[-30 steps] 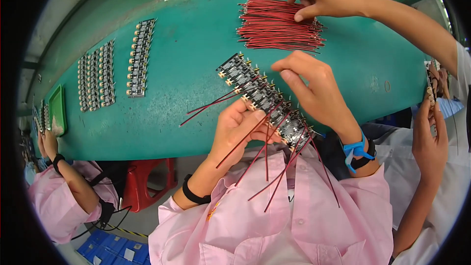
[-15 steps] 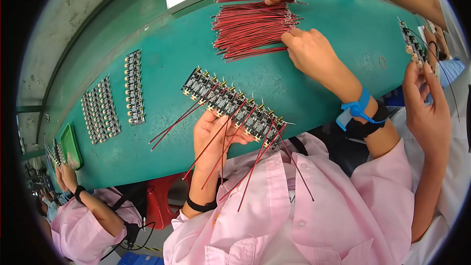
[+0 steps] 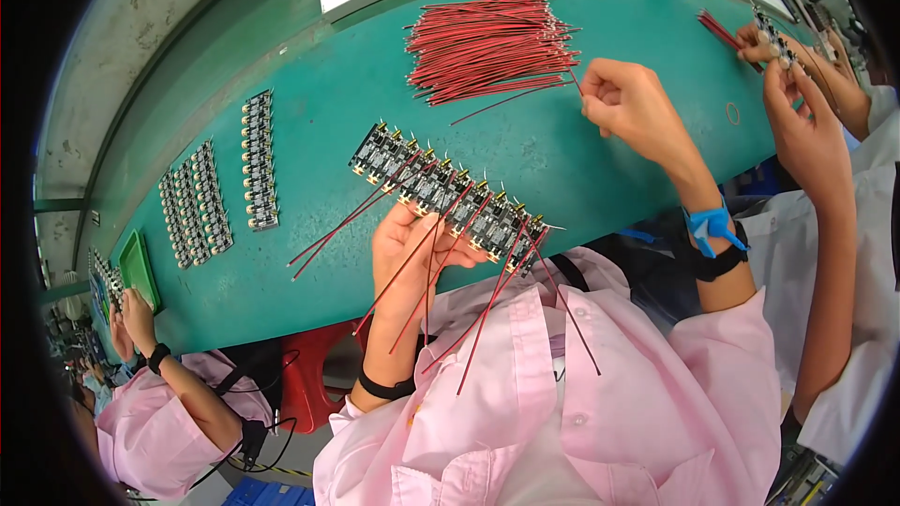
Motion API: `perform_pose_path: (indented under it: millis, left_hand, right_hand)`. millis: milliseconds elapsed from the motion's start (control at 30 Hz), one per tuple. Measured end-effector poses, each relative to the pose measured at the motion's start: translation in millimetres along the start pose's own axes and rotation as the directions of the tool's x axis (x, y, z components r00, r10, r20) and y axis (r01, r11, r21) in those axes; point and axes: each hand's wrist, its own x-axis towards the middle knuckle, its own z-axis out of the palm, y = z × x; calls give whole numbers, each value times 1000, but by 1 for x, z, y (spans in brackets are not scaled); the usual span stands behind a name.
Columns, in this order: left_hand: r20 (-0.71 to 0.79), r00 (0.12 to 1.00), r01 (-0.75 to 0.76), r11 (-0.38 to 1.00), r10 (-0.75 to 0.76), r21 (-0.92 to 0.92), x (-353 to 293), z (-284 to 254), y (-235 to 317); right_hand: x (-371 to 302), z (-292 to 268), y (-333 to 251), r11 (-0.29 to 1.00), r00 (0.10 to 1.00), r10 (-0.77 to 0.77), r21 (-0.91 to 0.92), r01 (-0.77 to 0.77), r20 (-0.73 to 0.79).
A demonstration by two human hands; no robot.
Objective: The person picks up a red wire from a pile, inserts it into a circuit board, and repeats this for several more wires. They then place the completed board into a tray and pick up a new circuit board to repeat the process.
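Observation:
My left hand [image 3: 401, 248] grips a strip of joined small circuit boards [image 3: 448, 195] from below, held at a slant above the table's near edge. Several red wires hang from the boards toward my pink jacket; brass-coloured pins stand along the strip's far side. Beyond it, on the table, lies a heap of red wires [image 3: 492, 47] with bare ends. To the right of the heap my right hand [image 3: 626, 98] is closed in a pinch, with a short length of red wire [image 3: 576, 82] at its fingertips. One loose wire [image 3: 506, 103] lies just below the heap.
More board strips [image 3: 261, 159] lie in rows on the green table [image 3: 328, 253] at left, near a green tray [image 3: 141, 272]. A co-worker's hands [image 3: 808, 112] at right hold a board strip and a bunch of red wires [image 3: 722, 36]. A rubber band [image 3: 733, 113] lies nearby.
My right hand has drawn back rightward from the heap, a wire at its fingertips. The co-worker's arm has withdrawn from the heap to the right, taking a bunch of wires. My left hand has barely moved.

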Motion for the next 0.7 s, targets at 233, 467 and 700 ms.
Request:
perform_pose_path:
  millis: [233,467,700]
  left_hand:
    - [28,997,70,997,-71,36,11,14,-7]
    - [42,993,111,993,-113,35,15,21,-12]
    - [11,990,140,990,-141,26,18,25,-14]
  right_hand:
    - [-24,7,17,770,994,109,631,-94,14]
    - [-37,18,22,713,979,189,696,-83,-77]
    - [-39,38,32,988,921,-24,133,82,-389]
